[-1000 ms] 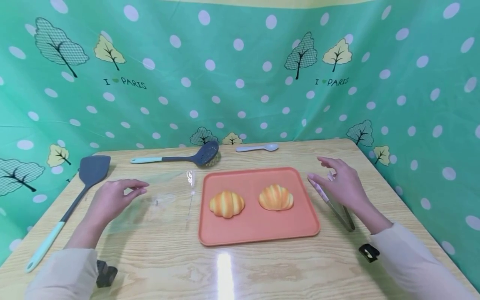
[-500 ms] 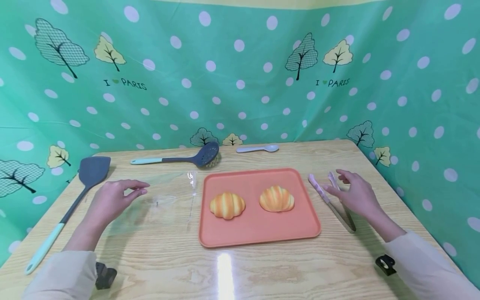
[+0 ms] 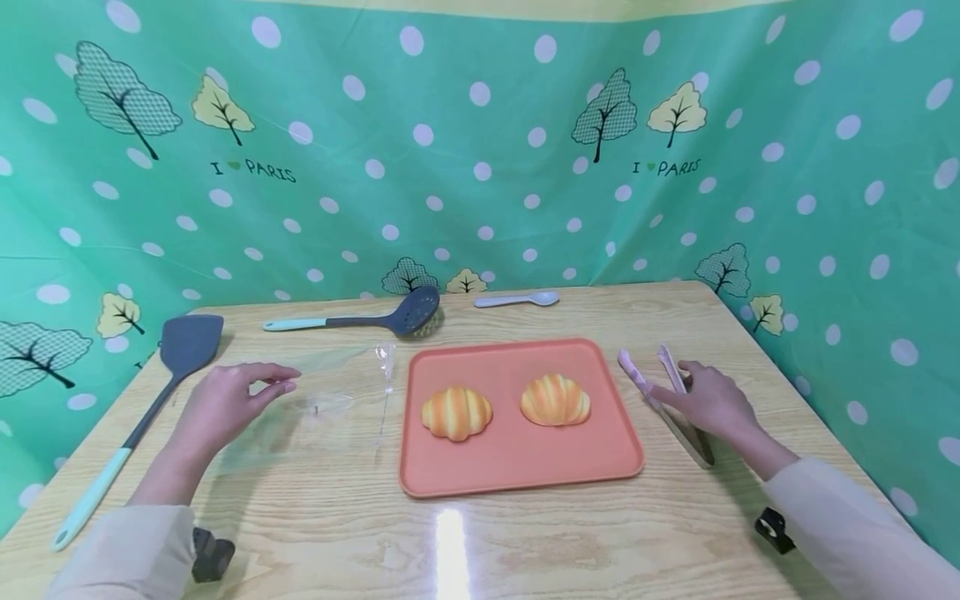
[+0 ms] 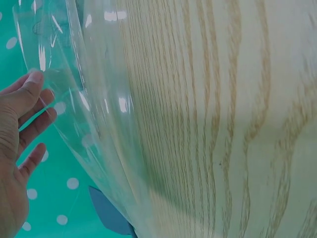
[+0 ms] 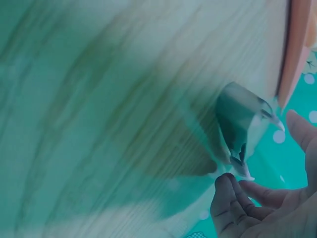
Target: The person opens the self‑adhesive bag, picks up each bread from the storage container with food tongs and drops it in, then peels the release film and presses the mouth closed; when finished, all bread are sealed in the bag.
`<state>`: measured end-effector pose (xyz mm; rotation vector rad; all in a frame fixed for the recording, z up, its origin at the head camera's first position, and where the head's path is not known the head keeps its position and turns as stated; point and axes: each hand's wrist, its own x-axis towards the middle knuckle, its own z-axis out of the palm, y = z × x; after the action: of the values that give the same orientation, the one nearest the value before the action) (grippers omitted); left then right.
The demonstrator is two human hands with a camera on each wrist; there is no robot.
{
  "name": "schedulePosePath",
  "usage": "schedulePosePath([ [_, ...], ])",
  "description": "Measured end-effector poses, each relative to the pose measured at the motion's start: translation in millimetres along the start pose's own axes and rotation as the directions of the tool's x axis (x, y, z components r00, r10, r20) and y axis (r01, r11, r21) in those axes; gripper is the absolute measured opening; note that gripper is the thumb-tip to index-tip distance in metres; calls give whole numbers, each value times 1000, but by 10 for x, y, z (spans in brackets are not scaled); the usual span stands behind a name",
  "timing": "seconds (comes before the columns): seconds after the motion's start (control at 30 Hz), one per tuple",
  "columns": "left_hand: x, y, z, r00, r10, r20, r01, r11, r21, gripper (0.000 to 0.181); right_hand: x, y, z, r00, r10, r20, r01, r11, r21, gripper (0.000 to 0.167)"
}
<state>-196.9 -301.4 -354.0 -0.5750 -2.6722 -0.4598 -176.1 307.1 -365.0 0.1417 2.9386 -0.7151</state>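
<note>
In the head view my left hand point(image 3: 225, 406) pinches one edge of a clear plastic bag point(image 3: 345, 412) between thumb and fingertips. The left wrist view shows the transparent bag point(image 4: 94, 114) stretching away from that pinch. On the right, my right hand point(image 3: 716, 404) hovers over metal tongs point(image 3: 634, 371) with lilac-coloured tips. Its thumb and fingers are spread around the tongs' two arms, apart from them as far as I can see. Between the hands lies a coral tray point(image 3: 521, 471) bearing two croissants, a left croissant point(image 3: 456, 413) and a right croissant point(image 3: 555, 401).
A dark slotted ladle point(image 3: 412, 312) and a pale spoon point(image 3: 517, 298) lie along the table's back edge. At far left rests a dark turner point(image 3: 191, 342) with a mint handle. A green dotted cloth point(image 3: 480, 167) surrounds the wooden table.
My right hand has shifted right, then lowered toward the tongs, its fingers now on either side of them. The left hand and the bag stay almost still.
</note>
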Motion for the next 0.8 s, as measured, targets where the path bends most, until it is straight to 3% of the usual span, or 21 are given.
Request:
schedulePosePath([
  [0.63,-10,-12,15,1000,2,2,-2,1000,3,14,30,-61,72,994,108,19,-106,990,-97,107],
  [0.8,-15,-8,13,1000,-6,6,6,1000,3,14,39,-54,70,995,97,32,-93,989,-117,107],
])
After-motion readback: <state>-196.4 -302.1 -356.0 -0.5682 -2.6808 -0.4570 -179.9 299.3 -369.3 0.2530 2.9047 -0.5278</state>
